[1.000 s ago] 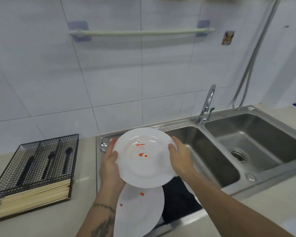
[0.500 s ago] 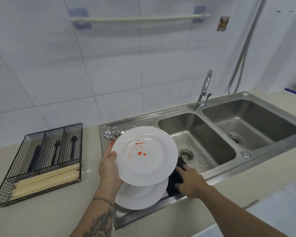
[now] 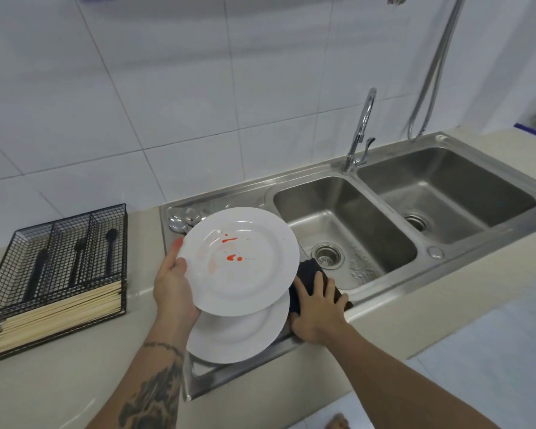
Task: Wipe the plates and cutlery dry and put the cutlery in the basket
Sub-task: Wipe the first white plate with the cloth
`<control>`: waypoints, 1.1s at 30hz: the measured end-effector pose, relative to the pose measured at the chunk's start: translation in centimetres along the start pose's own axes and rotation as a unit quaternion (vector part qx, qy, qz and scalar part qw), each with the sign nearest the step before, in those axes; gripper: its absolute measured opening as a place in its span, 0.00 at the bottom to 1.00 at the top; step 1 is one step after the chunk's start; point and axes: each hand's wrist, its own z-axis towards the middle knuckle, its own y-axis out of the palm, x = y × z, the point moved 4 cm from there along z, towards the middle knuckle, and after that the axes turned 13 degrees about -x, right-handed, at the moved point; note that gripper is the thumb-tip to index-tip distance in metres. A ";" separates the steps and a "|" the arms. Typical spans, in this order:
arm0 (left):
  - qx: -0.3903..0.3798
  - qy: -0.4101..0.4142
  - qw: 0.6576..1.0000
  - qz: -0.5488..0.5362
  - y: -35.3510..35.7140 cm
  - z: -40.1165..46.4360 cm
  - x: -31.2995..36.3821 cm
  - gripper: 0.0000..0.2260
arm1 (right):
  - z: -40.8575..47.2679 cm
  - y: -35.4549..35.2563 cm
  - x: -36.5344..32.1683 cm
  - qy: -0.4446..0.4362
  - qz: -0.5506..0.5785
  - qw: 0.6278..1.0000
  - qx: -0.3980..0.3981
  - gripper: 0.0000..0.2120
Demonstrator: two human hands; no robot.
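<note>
My left hand (image 3: pixel 172 289) grips the left rim of a white plate (image 3: pixel 254 274) spotted with red drops, held tilted above the sink's drainboard. A second white plate (image 3: pixel 239 335) lies flat beneath it on the drainboard. My right hand (image 3: pixel 317 308) rests on a black cloth (image 3: pixel 307 270) at the front edge of the left basin, fingers curled over it. Metal spoons (image 3: pixel 180 222) lie at the drainboard's back left corner, partly hidden by the held plate. The black wire basket (image 3: pixel 56 274) stands on the counter at left, holding black-handled cutlery and a row of chopsticks.
A steel double sink (image 3: pixel 369 230) fills the right half, with a tap (image 3: pixel 361 131) behind the divider and a hose (image 3: pixel 430 72) hanging on the tiled wall. Beige counter (image 3: pixel 75 366) surrounds the sink.
My right hand let go of the plate's right rim and dropped onto the black cloth beside the basin. The left hand kept the plate. The view tilted down.
</note>
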 end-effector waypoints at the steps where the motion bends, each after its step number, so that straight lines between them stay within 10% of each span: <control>1: 0.001 -0.001 1.000 0.000 -0.1 0.1 -0.1 0.21 | 0.0 0.0 0.1 -0.003 -0.005 1.000 0.023 0.36; 9: 0.004 -0.005 1.000 -0.002 -0.4 0.6 -1.0 0.20 | -0.3 -1.7 2.4 -0.059 -0.055 0.994 0.067 0.32; 21: 0.004 0.020 0.998 -0.062 4.5 2.3 0.1 0.19 | -0.8 -12.1 6.3 -0.105 0.488 0.855 0.141 0.22; 33: 0.065 0.064 0.994 -0.067 13.0 3.6 -1.1 0.19 | 1.7 -16.4 4.7 -0.232 0.289 0.917 0.145 0.29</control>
